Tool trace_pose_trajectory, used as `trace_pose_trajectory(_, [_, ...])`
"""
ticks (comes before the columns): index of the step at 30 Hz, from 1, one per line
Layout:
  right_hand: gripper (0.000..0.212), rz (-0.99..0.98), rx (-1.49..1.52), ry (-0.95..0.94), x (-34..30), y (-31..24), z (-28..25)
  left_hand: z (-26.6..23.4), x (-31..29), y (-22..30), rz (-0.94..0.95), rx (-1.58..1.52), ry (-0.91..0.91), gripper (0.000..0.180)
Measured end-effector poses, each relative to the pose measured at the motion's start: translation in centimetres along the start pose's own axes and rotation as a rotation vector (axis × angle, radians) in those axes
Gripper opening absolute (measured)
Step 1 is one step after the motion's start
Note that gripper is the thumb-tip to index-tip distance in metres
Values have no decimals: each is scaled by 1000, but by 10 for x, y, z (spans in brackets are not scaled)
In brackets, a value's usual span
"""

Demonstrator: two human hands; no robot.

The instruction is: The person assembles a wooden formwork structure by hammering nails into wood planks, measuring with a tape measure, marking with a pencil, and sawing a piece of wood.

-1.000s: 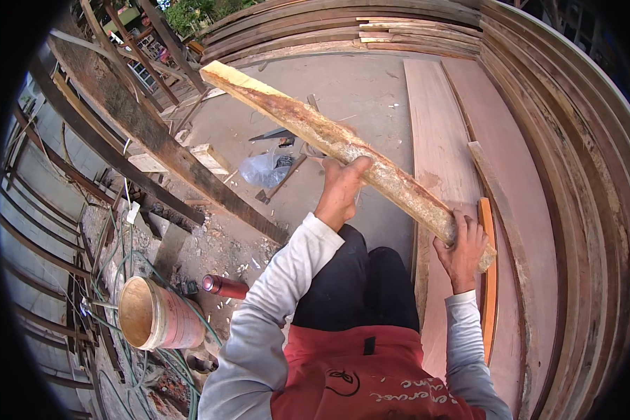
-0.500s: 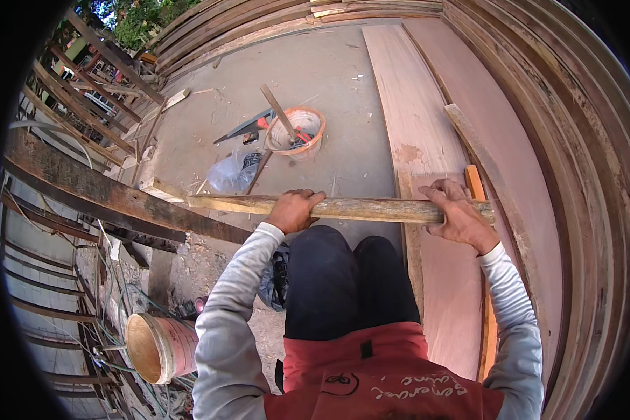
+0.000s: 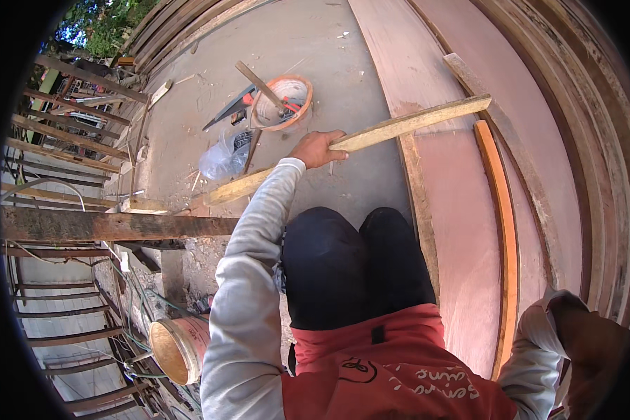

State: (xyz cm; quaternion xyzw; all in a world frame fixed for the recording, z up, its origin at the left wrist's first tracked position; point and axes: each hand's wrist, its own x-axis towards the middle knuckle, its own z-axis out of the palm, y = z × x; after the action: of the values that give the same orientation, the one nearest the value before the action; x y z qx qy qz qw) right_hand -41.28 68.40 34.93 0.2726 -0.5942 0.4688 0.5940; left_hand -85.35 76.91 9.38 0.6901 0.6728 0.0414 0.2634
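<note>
My left hand (image 3: 317, 148) is closed round a long wooden strip (image 3: 416, 124), which slants from above my knees up to the right. The strip's far right end reaches over the pinkish boards; my left forearm covers part of its lower end. Close to the camera at the lower right, my right hand (image 3: 595, 346) is raised off the strip, dark and blurred. Its fingers cannot be made out. Beneath the strip lie a narrow wooden batten (image 3: 421, 210) and, farther right, an orange bar (image 3: 504, 245) on the pinkish board (image 3: 458, 231).
Ahead on the concrete stands an orange-rimmed bucket (image 3: 281, 105) with a stick and tools inside. A handsaw (image 3: 227, 108) and a clear plastic bag (image 3: 224, 157) lie beside it. Another bucket (image 3: 178, 350) sits lower left, near a dark beam (image 3: 112, 225). Stacked planks (image 3: 581, 119) line the right.
My right hand has let go of the strip and come back toward the camera. My left hand has moved forward with the strip, whose right end has swung up and away.
</note>
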Motion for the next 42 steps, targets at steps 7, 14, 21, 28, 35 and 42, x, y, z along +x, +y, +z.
trace_pose_trajectory(7, [36,1060,-757,708,-193,29,-62,-7,52,-24,-72,4,-89,52])
trace_pose_trajectory(14, [37,1652,-1043,896,-411,58,-27,15,79,-26,-52,119,2,48])
trace_pose_trajectory(21, [32,1663,-1485,416,-424,80,-14,27,94,-35,-63,55,-22,47])
trace_pose_trajectory(28, [30,1600,-1479,430,-422,79,-13,30,105,-47,-97,39,-33,42])
trace_pose_trajectory(35, [28,1579,-1496,432,-419,80,-12,36,110,-62,-130,30,-60,42])
trace_pose_trajectory(42, [27,1559,-1495,413,-420,80,-13,40,113,-60,-116,66,-103,44])
